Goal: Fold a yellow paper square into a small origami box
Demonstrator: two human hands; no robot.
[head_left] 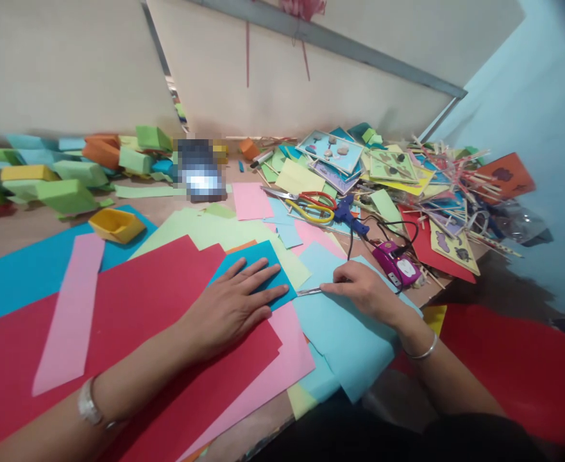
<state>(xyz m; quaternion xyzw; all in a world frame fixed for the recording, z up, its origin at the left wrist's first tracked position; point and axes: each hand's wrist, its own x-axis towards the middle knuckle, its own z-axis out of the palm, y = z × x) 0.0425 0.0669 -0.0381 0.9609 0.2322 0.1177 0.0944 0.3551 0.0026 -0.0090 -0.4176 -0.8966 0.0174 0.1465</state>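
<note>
My left hand (236,305) lies flat with its fingers spread. It presses on a blue piece of paper (263,255), which rests over the large red sheet (147,289). My right hand (362,289) is closed around a slim metal blade (308,292), index finger stretched along it. The blade's tip touches or nearly touches the right corner of the blue piece. Its handle is hidden in my palm. Beneath my right hand spreads a light blue sheet (354,346), and a pink sheet (286,353) shows from under the red one.
Scissors with yellow and orange handles (306,208) lie behind my hands, by a blue glue gun (352,215) and a purple corded box (397,263). A yellow paper box (116,226), a pink strip (70,314) and several folded paper boxes (68,196) are left. A red seat (508,366) stands right.
</note>
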